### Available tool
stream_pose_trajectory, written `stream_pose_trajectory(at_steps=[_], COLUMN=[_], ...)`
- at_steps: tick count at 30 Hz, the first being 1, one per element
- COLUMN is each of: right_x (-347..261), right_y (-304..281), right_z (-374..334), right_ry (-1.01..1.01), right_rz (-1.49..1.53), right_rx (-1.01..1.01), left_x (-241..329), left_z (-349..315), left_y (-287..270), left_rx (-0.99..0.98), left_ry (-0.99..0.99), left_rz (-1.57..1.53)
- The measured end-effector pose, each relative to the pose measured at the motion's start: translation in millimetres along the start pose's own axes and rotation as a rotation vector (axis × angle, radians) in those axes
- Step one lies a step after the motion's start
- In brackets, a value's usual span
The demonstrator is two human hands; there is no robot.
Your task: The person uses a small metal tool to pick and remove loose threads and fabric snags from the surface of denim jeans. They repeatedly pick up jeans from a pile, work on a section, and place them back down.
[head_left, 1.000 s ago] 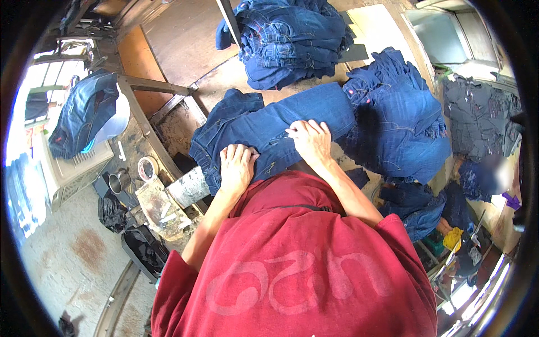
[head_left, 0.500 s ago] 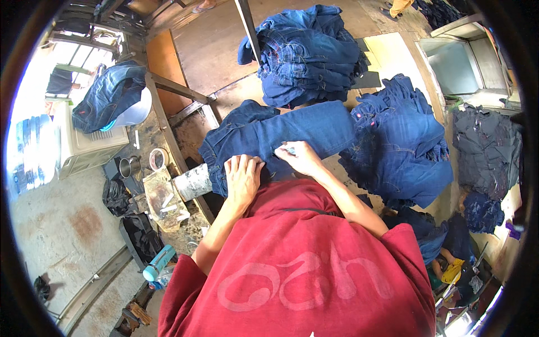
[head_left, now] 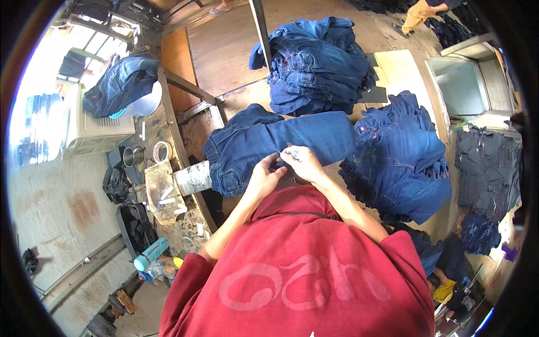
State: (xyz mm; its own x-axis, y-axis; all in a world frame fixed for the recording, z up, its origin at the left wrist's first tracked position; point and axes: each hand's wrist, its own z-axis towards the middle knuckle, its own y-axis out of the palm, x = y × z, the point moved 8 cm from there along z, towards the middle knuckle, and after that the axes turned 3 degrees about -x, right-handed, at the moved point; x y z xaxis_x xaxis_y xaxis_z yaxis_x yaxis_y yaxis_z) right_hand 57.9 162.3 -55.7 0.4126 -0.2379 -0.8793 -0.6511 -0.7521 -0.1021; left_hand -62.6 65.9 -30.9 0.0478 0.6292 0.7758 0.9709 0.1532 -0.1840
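A pair of blue jeans (head_left: 314, 130) is pulled over a pale, stained cylinder (head_left: 192, 178), its waistband end to the left. Just in front of the jeans, my two hands come together at chest height. My right hand (head_left: 306, 164) is closed round a small pale-blue and whitish piece, too small to name. Beside it, my left hand (head_left: 266, 175) has its fingers curled in, almost touching the right fingertips. What the left fingers hold, if anything, is hidden.
A tall pile of jeans (head_left: 317, 67) stands beyond, and another heap (head_left: 401, 163) lies to the right. Left is a worn bench with a tape roll (head_left: 163, 151), a metal mug (head_left: 132, 156) and a turquoise bottle (head_left: 150, 254). A metal post (head_left: 260, 31) rises ahead. Someone in yellow trousers (head_left: 416, 17) is far right.
My left hand has lifted off the jeans and moved right to meet my right hand. The right hand still grips the small piece. The view has shifted slightly.
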Motion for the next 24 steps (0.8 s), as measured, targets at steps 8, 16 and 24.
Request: stream_pose_trajectory(at_steps=[8,16,24], right_x=[-12,6,-3], right_y=[-44,-31,-39], right_z=[-17,-14,-20], right_ry=[0.138,-0.009,-0.034], right_rz=[-0.529,-0.408,-0.371], right_rx=[0.182,0.154,0.145], left_x=[-26,-34,-47], left_z=[-11,-24,-37], left_y=[11,24,20], left_rx=[-0.018,0.007,-0.009], left_ry=[-0.249,-0.305,-0.36], left_rz=[-0.612,-0.693,-0.886])
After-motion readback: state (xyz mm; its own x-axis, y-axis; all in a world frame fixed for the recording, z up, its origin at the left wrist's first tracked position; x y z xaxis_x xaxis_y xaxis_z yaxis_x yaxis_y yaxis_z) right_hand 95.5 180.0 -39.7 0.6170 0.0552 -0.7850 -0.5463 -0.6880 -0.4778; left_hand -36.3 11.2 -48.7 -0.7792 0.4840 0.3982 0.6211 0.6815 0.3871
